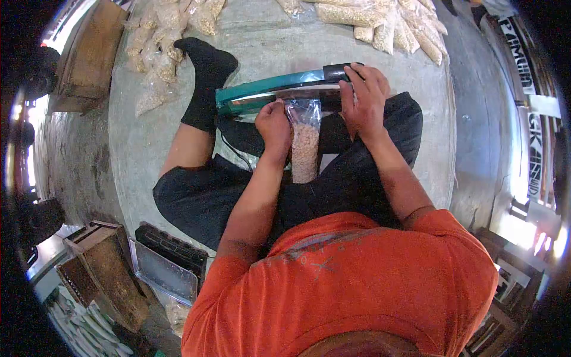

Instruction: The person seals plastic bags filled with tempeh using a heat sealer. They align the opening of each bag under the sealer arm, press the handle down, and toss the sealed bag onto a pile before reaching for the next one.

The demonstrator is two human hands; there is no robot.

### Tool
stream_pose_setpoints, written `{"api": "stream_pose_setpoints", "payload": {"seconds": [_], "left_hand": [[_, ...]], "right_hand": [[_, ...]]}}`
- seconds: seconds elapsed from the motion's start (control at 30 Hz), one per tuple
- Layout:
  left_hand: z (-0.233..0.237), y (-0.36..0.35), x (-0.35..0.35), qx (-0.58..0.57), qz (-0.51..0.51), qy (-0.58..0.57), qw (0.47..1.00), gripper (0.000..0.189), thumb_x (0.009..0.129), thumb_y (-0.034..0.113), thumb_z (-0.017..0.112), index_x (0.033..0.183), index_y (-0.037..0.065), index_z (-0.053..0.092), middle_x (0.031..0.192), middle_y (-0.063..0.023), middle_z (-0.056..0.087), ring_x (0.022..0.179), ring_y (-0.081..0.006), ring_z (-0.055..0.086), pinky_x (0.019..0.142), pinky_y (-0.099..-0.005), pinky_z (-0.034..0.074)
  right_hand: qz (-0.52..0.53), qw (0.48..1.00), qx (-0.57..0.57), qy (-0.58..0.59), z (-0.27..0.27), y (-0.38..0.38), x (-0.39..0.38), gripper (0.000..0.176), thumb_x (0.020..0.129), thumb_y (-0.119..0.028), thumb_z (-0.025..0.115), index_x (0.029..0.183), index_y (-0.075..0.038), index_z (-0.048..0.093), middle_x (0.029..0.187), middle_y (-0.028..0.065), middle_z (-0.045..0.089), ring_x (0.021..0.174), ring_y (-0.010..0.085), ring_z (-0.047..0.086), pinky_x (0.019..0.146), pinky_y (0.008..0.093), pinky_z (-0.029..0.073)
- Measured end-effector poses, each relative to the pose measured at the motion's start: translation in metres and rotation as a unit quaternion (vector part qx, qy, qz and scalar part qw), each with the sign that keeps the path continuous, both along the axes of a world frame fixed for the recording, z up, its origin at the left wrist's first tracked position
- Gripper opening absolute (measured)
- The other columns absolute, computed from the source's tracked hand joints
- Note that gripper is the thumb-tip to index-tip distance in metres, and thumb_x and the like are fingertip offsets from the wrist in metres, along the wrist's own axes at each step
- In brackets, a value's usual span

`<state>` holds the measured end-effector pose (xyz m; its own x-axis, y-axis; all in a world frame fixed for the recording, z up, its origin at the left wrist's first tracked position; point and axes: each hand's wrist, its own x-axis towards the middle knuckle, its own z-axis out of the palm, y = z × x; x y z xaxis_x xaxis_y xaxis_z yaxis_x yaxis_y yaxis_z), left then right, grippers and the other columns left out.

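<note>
A teal impulse heat sealer [273, 84] with a black-ended upper arm lies across my lap, its jaws a little apart. A clear plastic bag [306, 149] of small pale pieces, perhaps peanuts, hangs upright below it, its top at the jaws. My left hand [275, 127] pinches the bag's top left corner, close to the sealer's lower part. My right hand [367, 100] is at the black end of the upper arm, fingers over it and thumb below. The palm side of this hand is hidden.
Filled bags [157, 50] lie at the mat's far left, and more filled bags [386, 24] at the far right. Wooden boxes [89, 56] stand on the left. A dark case with a clear lid [166, 271] sits behind my left side. The pale mat [262, 44] spreads beneath me.
</note>
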<state>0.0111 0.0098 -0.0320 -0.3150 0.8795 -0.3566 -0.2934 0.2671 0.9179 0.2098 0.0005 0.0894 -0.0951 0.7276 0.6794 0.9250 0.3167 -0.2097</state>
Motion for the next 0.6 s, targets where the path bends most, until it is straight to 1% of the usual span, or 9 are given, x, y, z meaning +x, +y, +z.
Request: {"api": "stream_pose_setpoints", "payload": {"seconds": [0.07,0.1,0.17,0.27,0.4,0.47,0.53,0.57,0.6], "left_hand": [[0.012,-0.003,0.0,0.007,-0.014,-0.093,0.996,0.022,0.095,0.014,0.065,0.085,-0.004,0.07,0.076,-0.005,0.068,0.068,-0.0126,0.058,0.065,-0.0285,0.048],[0.015,-0.003,0.002,0.006,-0.015,-0.092,0.996,0.022,0.095,0.014,0.065,0.085,-0.004,0.07,0.076,-0.005,0.068,0.068,-0.0126,0.058,0.065,-0.0285,0.048],[0.02,-0.003,0.005,0.001,0.019,0.014,1.0,0.022,0.095,0.013,0.066,0.084,-0.004,0.07,0.077,-0.005,0.068,0.068,-0.0126,0.058,0.065,-0.0288,0.047],[-0.003,0.002,0.005,0.006,0.025,-0.011,1.0,0.022,0.095,0.014,0.065,0.083,-0.004,0.07,0.077,-0.0048,0.068,0.067,-0.0123,0.057,0.064,-0.0287,0.047],[-0.002,0.001,0.002,-0.008,0.005,0.018,1.0,0.023,0.095,0.014,0.065,0.083,-0.004,0.07,0.076,-0.0046,0.068,0.067,-0.0122,0.057,0.063,-0.0287,0.047],[0.015,0.0,0.002,-0.035,-0.015,0.103,0.994,0.023,0.095,0.015,0.065,0.083,-0.003,0.071,0.076,-0.0042,0.068,0.067,-0.012,0.057,0.063,-0.0291,0.046],[0.032,-0.003,0.003,-0.036,-0.013,0.076,0.996,0.023,0.095,0.015,0.065,0.084,-0.004,0.071,0.076,-0.0046,0.068,0.067,-0.0122,0.057,0.064,-0.0297,0.047],[0.036,-0.003,0.003,-0.033,-0.011,0.05,0.998,0.023,0.095,0.016,0.066,0.085,-0.004,0.071,0.076,-0.005,0.068,0.068,-0.0123,0.058,0.065,-0.0302,0.047],[0.032,-0.003,0.004,-0.036,-0.011,0.049,0.998,0.023,0.095,0.016,0.066,0.085,-0.004,0.071,0.076,-0.005,0.068,0.068,-0.0123,0.058,0.065,-0.0302,0.047]], "right_hand": [[0.008,0.999,-0.021,0.023,-0.008,0.001,0.003,0.031,0.083,-0.013,0.075,0.113,-0.005,0.071,0.118,0.0113,0.067,0.113,0.0343,0.059,0.099,0.0463,0.044],[0.007,0.999,-0.022,0.024,-0.013,0.002,0.005,0.031,0.083,-0.013,0.075,0.113,-0.005,0.071,0.118,0.0113,0.067,0.113,0.0343,0.059,0.099,0.0463,0.044],[0.023,0.999,-0.02,0.027,-0.024,0.005,0.011,0.03,0.083,-0.014,0.073,0.111,-0.005,0.069,0.116,0.0118,0.066,0.11,0.0354,0.059,0.096,0.047,0.045],[0.019,0.998,-0.05,0.032,-0.036,0.007,0.013,0.028,0.083,-0.014,0.073,0.109,-0.005,0.069,0.113,0.0125,0.067,0.106,0.0358,0.061,0.093,0.047,0.047],[0.011,0.996,-0.087,0.025,-0.048,0.007,0.015,0.027,0.083,-0.014,0.073,0.108,-0.005,0.069,0.109,0.0121,0.069,0.101,0.0354,0.063,0.089,0.0471,0.049],[-0.001,0.995,-0.095,0.027,-0.048,0.007,0.015,0.026,0.083,-0.016,0.073,0.108,-0.007,0.071,0.108,0.0109,0.071,0.099,0.0346,0.065,0.084,0.0473,0.051],[-0.014,0.994,-0.111,0.016,-0.049,0.007,0.015,0.025,0.084,-0.018,0.073,0.107,-0.007,0.071,0.109,0.0107,0.071,0.098,0.0345,0.065,0.082,0.047,0.051],[-0.028,0.992,-0.124,0.006,-0.049,0.009,0.014,0.025,0.084,-0.019,0.073,0.106,-0.008,0.072,0.109,0.0106,0.071,0.096,0.0343,0.065,0.081,0.0468,0.052],[-0.027,0.992,-0.127,0.006,-0.05,0.009,0.014,0.025,0.084,-0.019,0.073,0.106,-0.008,0.072,0.109,0.0106,0.071,0.096,0.0343,0.065,0.081,0.0468,0.052]]}}
